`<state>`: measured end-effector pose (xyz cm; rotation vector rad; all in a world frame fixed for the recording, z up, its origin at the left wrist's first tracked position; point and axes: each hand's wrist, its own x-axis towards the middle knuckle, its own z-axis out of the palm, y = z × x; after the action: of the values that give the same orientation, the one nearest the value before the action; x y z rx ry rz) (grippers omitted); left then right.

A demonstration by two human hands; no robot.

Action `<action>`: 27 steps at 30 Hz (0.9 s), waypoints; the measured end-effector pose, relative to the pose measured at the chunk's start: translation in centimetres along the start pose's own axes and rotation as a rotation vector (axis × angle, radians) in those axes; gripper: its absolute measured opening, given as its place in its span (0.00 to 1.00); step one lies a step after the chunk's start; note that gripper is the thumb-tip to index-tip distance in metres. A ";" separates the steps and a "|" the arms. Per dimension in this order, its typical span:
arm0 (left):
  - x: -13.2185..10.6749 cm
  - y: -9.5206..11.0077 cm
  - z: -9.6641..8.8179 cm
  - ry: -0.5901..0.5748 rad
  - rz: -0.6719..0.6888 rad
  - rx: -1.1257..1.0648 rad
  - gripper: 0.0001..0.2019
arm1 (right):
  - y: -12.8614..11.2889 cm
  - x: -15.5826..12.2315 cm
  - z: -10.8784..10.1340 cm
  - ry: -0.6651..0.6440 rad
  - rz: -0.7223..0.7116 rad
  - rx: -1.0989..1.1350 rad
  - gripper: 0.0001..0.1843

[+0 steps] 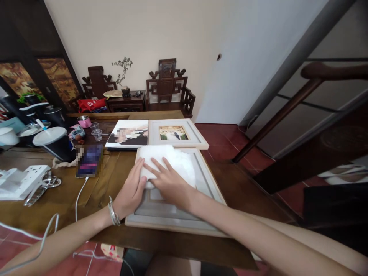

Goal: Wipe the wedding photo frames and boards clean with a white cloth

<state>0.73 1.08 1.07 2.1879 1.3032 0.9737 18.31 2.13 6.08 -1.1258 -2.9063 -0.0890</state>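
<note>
A folded, soft white cloth point(155, 153) lies on the glass of a picture frame point(214, 184) with a pale wooden rim, near the table's front edge. My right hand point(169, 182) rests flat on top of the cloth with its fingers spread. Along the cloth's left side, my left hand point(130, 191) has its fingers stretched out and its thumb apart, touching the edge. The cloth and both hands cover much of the picture inside.
Behind are a second framed picture point(198, 132) and a white photo panel point(140, 126). To the left lie a phone point(89, 161) on a cable, a lidded cup point(53, 142) with a straw, and a power strip point(31, 178). A wooden chair point(287, 111) stands at the right.
</note>
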 end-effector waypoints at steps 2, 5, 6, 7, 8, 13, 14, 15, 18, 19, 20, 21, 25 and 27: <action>-0.1 -0.3 0.0 0.008 0.018 -0.013 0.28 | 0.5 1.2 0.6 -0.027 -0.049 0.011 0.24; -0.2 -0.5 -0.2 -0.004 0.019 -0.035 0.28 | 0.3 1.0 1.0 -0.069 -0.093 0.096 0.23; -0.2 -0.5 -0.3 -0.002 0.021 -0.041 0.28 | 0.0 0.4 1.0 -0.081 -0.107 0.142 0.23; -0.2 -0.4 -0.3 0.000 0.027 -0.044 0.29 | -0.3 -0.5 1.0 -0.096 -0.125 0.195 0.22; -0.2 -0.4 -0.4 0.000 0.034 -0.044 0.29 | -0.6 -1.6 0.9 -0.109 -0.148 0.257 0.21; 0.1 -0.9 -0.3 -0.096 0.009 0.012 0.27 | -1.4 -8.2 0.2 -0.144 -0.137 0.536 0.24; 0.2 -1.0 -0.2 -0.118 0.007 0.026 0.26 | -1.3 -9.5 0.1 -0.157 -0.090 0.554 0.24; 0.2 -1.2 -0.1 -0.133 0.009 0.039 0.26 | -1.1 -10.7 -0.1 -0.164 -0.036 0.560 0.23; 0.2 -1.6 0.0 -0.145 0.028 0.063 0.26 | 0.0 -13.3 -0.6 -0.142 0.072 0.541 0.21; 0.2 -1.6 0.0 -0.141 0.031 0.065 0.25 | 0.3 -13.7 -0.9 -0.128 0.085 0.532 0.22; 0.2 -1.5 0.0 -0.135 0.032 0.063 0.25 | 0.5 -13.7 -1.2 -0.121 0.087 0.522 0.22; 0.2 -1.4 -0.1 -0.127 0.030 0.059 0.25 | 0.4 -13.5 -1.6 -0.121 0.083 0.511 0.23; 0.2 -1.0 -0.3 -0.103 0.014 0.044 0.23 | -1.5 -10.1 -2.6 -0.115 0.037 0.507 0.22; 0.3 -1.0 -0.3 -0.098 0.019 0.037 0.23 | -2.8 -8.2 -2.0 -0.131 -0.024 0.522 0.20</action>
<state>0.01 1.78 0.71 2.2497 1.2676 0.8446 22.48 -5.57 7.60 -1.0261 -2.7846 0.7211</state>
